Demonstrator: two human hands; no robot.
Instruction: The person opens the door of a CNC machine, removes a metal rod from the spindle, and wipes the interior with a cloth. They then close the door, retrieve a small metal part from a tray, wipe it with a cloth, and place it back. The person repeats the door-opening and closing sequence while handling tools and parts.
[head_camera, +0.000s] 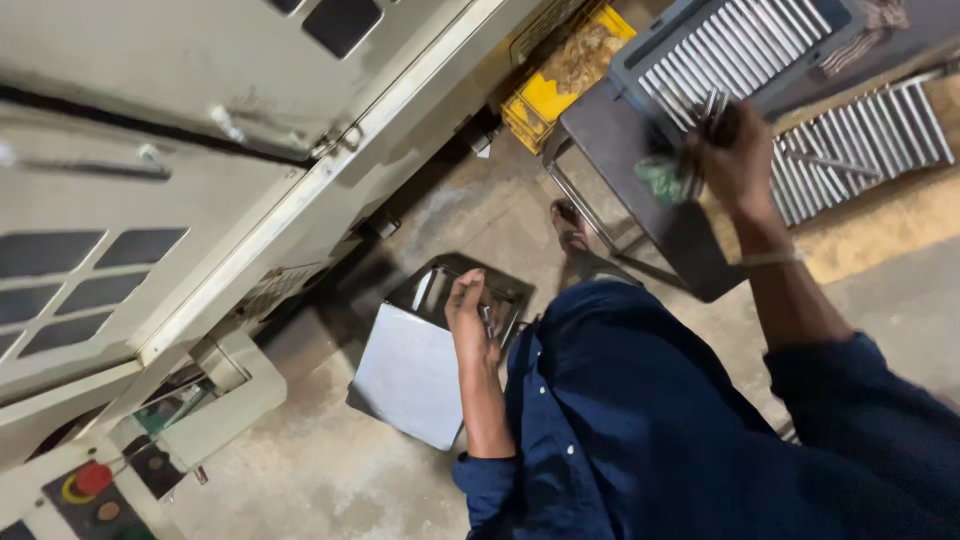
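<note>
Overhead, right hand (735, 160) has a closed grip on upright metal rods (705, 110); left hand (470, 315) pinches one lengthwise.

A few thin metal rods (705, 108) stood bunched and blurred in the right hand (735, 160), together with a green cloth (662, 180), above a grey tray (640, 70). One short rod (488, 320) lay in the left hand (470, 315), over a metal box (440, 290).

The left hand (470, 315) holds small metal pieces (488, 322) over an open steel box (415, 370) on the floor; the right hand (735, 160) grips metal rods (705, 110) (and green cloth (660, 180)) above a far ribbed tray (740, 45).
</note>
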